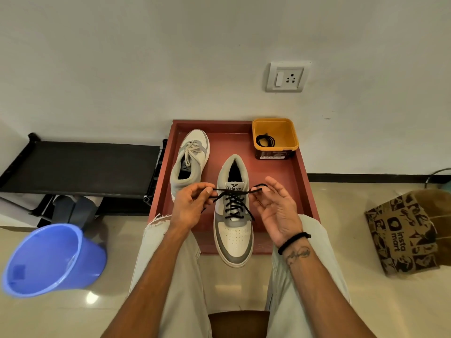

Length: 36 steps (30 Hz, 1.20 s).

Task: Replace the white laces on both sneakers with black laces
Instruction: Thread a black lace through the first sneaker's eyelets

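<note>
A grey-and-white sneaker (234,237) lies on the red tray (299,186), toe towards me, threaded with a black lace (234,203) in crosses. My left hand (192,206) pinches the lace's left end beside the tongue. My right hand (273,208) pinches the right end, which loops up past my fingers. The lace runs taut between both hands across the tongue. A second sneaker (191,157) with a white lace (191,148) lies at the tray's back left. A yellow tub (275,137) at the back right holds another coiled black lace (265,140).
A blue plastic bucket (51,259) lies tilted on the floor at the left. A black rack (80,164) stands against the wall behind it. A printed paper bag (405,230) sits on the floor at the right. A wall socket (286,76) is above the tray.
</note>
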Each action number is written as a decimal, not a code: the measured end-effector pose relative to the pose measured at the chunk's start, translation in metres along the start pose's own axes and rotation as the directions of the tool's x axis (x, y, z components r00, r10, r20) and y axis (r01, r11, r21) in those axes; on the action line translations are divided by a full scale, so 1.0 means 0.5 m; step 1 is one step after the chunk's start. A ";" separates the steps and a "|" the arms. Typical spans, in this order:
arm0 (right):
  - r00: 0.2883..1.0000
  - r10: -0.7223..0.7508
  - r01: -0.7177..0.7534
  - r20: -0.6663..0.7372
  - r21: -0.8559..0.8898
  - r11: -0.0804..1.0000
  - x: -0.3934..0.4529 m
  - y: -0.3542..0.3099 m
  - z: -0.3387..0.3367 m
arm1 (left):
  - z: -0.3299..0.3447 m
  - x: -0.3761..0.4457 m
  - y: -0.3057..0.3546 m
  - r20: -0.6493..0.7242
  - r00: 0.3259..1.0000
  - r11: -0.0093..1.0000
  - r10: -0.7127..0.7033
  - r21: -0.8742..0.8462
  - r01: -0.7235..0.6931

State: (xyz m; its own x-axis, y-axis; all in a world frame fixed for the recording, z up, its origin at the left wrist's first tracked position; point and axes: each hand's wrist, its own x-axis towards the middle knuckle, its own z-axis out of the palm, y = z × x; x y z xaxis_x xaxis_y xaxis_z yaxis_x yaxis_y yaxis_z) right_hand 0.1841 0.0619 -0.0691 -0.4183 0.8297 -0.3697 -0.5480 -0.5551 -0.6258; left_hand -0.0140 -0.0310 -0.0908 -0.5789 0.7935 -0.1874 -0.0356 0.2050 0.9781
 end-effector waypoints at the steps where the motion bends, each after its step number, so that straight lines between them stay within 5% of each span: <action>1: 1.000 0.007 -0.007 -0.007 0.010 1.000 0.003 0.001 0.000 | 0.000 0.001 -0.002 0.003 1.000 1.000 0.002 -0.001 -0.002; 22: 0.990 0.116 -0.109 -0.075 0.096 0.989 0.026 0.002 -0.018 | 0.002 0.002 0.000 -0.152 0.988 0.995 -0.038 -0.093 0.024; 36: 1.000 -0.011 0.009 -0.005 -0.197 0.980 0.023 0.030 -0.007 | 0.032 0.005 0.016 0.158 0.986 0.877 -0.052 -0.465 0.121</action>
State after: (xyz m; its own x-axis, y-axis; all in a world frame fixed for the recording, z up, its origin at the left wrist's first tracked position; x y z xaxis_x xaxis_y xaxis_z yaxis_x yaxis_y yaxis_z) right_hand 0.1733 0.0634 -0.0852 -0.4088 0.8358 -0.3664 -0.3983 -0.5247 -0.7524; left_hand -0.0028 -0.0181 -0.0847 -0.4406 0.8621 -0.2504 -0.4799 0.0095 0.8773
